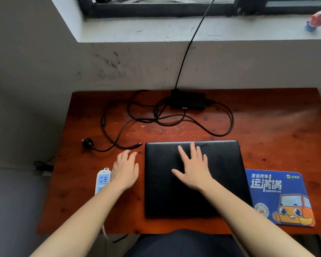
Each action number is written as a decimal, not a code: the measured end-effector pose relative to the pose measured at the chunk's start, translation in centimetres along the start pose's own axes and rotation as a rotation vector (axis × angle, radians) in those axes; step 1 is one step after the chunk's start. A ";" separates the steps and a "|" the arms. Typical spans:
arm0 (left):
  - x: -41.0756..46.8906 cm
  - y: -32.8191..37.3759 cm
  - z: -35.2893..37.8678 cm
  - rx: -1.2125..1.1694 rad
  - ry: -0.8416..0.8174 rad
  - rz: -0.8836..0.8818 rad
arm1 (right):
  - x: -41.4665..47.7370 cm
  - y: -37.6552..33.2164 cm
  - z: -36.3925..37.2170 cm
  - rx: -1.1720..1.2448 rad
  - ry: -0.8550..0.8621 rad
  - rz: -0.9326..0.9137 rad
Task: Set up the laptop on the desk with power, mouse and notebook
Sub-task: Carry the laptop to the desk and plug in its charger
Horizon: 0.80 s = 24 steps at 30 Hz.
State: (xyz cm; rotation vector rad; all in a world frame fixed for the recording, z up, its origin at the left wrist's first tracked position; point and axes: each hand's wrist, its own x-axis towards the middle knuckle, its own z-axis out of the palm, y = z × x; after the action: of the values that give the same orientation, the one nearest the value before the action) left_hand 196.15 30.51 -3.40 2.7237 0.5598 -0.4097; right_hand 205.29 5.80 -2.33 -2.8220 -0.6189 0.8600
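A closed black laptop (165, 182) lies flat at the front middle of the reddish wooden desk (276, 138). My right hand (194, 167) rests on its lid with fingers spread. My left hand (125, 168) hovers or rests flat on the desk just left of the laptop, fingers straight. Beyond it lie the charger's barrel connector (136, 145) and wall plug (87, 143), joined by tangled black cable to the power brick (187, 101) at the desk's back. A white and blue power strip (102, 179) sits left of my left wrist. A blue mouse pad (278, 197) lies right of the laptop.
A black cable (191, 41) runs from the power brick up over the window sill. A small colourful toy (318, 20) stands on the sill at the far right. Scattered crumbs speckle the desk behind the laptop. The wall meets the desk's back edge.
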 end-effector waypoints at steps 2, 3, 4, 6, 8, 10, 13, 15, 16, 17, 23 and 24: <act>1.2 -0.7 -0.6 0.064 0.038 0.084 | 0.7 -2.2 1.3 -0.084 -0.041 -0.072; 1.9 -0.9 -0.9 0.085 0.063 0.115 | 1.0 -3.1 2.1 -0.112 -0.058 -0.092; 2.4 -0.9 -1.2 0.099 0.086 0.139 | 1.1 -3.6 2.7 -0.136 -0.072 -0.105; 3.7 -0.9 -1.5 0.110 0.107 0.163 | 1.1 -4.2 4.0 -0.168 -0.084 -0.108; 4.9 -1.0 -1.3 0.121 0.091 0.185 | 1.1 -4.2 5.0 -0.177 -0.069 -0.096; 5.7 -1.1 -0.7 0.102 0.049 0.164 | 1.0 -3.7 5.2 -0.176 -0.055 -0.096; 6.0 -1.1 0.5 0.014 0.067 0.092 | 1.1 -3.4 5.2 -0.150 -0.075 -0.103; 5.5 -1.2 1.3 -0.082 0.124 0.073 | 1.1 -3.4 5.3 -0.142 -0.089 -0.098; 5.2 -1.3 1.6 -0.123 0.148 0.084 | 1.1 -3.5 5.3 -0.143 -0.092 -0.092; 4.9 -1.6 2.0 -0.155 0.168 0.106 | 1.2 -3.5 5.4 -0.146 -0.095 -0.084; 3.7 -2.7 3.5 -0.281 0.262 0.224 | 1.1 -3.9 5.5 -0.162 -0.077 -0.050; 3.8 -2.8 3.6 -0.295 0.275 0.229 | 1.1 -4.0 5.4 -0.163 -0.075 -0.046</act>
State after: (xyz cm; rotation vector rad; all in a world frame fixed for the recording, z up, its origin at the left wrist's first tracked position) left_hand 197.53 32.90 -8.67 2.5296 0.3367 0.1013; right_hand 201.69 9.87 -6.44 -2.9163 -0.7951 0.9528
